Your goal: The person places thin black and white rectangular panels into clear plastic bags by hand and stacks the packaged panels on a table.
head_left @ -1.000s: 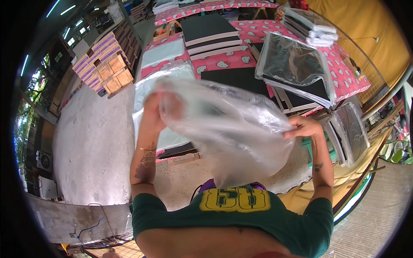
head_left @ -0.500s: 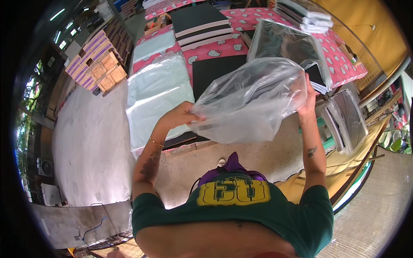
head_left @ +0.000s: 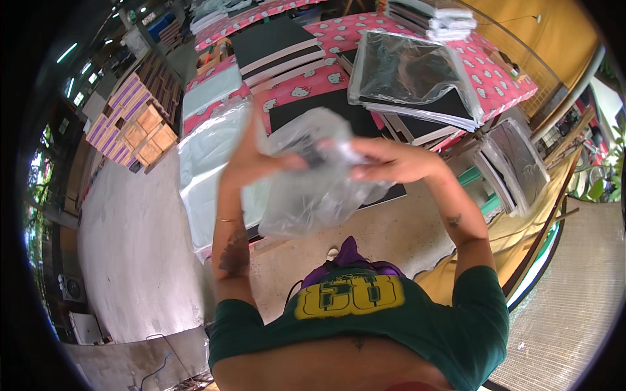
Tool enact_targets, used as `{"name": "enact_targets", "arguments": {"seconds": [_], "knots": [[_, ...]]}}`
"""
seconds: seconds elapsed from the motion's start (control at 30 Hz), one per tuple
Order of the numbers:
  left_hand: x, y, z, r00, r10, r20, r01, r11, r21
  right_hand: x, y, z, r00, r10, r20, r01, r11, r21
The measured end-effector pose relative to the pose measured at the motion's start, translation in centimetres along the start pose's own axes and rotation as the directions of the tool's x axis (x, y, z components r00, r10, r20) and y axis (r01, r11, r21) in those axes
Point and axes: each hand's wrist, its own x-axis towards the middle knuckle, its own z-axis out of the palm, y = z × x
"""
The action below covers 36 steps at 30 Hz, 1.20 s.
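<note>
A clear plastic bag [head_left: 306,202] hangs crumpled in front of me, above the near edge of the table. My right hand [head_left: 401,161] grips its upper right part between thumb and fingers. On the other side, my left hand [head_left: 251,163] is blurred by motion, its fingers stretched upward and its thumb apart, beside the bag's left edge. Beneath the bag lies a black board [head_left: 313,107], partly hidden. To the left of it is a stack of pale, plastic-covered sheets [head_left: 212,156]. A plastic-wrapped dark panel [head_left: 414,68] rests on a pile to the right.
The table has a pink patterned cover [head_left: 339,32]. Black boards [head_left: 274,42] are stacked farther back, and white-edged bundles [head_left: 433,19] lie at the far right. Wrapped panels [head_left: 512,166] lean beside a green support. Boxes on a pallet [head_left: 140,111] stand at left.
My hands have come closer together and the spread bag has bunched up. My right hand moved left; my left hand rose and its fingers spread. The view shifted slightly.
</note>
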Motion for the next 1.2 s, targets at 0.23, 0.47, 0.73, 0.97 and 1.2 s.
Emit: {"name": "enact_targets", "arguments": {"seconds": [0.23, 0.47, 0.73, 0.97, 1.2], "knots": [[-0.8, -2.3, -3.3, 0.728, -0.344, 0.593, 0.678, 0.489, -0.548, -4.5, 2.2, -4.7, 0.885, 0.436, 0.162, -0.371, 0.872, -0.319], [-7.7, -4.2, -2.9, 0.693, -0.229, 0.683, 0.569, 0.756, -0.323, -11.7, 5.7, -3.3, 0.706, 0.23, -0.67, 0.27, 0.787, 0.555], [-14.6, -7.6, -3.4, 0.614, -0.33, 0.717, 0.713, 0.621, -0.325, -14.0, 11.5, -4.1, 0.826, 0.249, -0.505, 0.412, 0.343, 0.844], [-14.1, -3.6, -2.8, 0.576, -0.777, 0.252, 0.348, -0.045, -0.936, -13.8, 15.4, 0.7, 0.695, 0.662, -0.28, 0.17, 0.227, 0.959], [-18.8, -9.3, -3.9, 0.581, -0.814, 0.024, 0.251, 0.151, -0.956, -16.7, 14.6, 4.5, 0.816, 0.525, 0.243, -0.546, 0.557, 0.626]]}}
